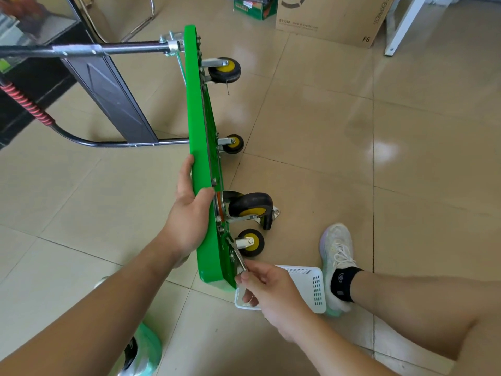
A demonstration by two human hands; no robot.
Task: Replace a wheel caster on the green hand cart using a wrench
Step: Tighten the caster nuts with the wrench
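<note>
Green hand cart (pixel 202 147) stands on its side on the tiled floor, in the middle of the view, running from 12 o'clock down to 6 o'clock. Its black handle (pixel 130 46) goes off toward 9 o'clock, and its four wheels stick out toward 3 o'clock. A big brown cardboard box (pixel 328 20) sits at 1 o'clock. A white basket (pixel 311 289) with little holes lies on the floor at 5 o'clock, just beside a white shoe (pixel 337 253). The left hand (pixel 189 213) comes in from 7 o'clock and holds the rim of the green deck, with the thumb hooked over the edge. The right hand (pixel 271 289) comes in from 5 o'clock and pinches a silver wrench (pixel 240 260). The wrench points up at the deck, right by the lowest wheel caster (pixel 250 241). I cannot tell if it sits on a bolt. Another caster (pixel 267 222) with a black wheel and a metal plate looks to lie on the floor behind the big wheel.
</note>
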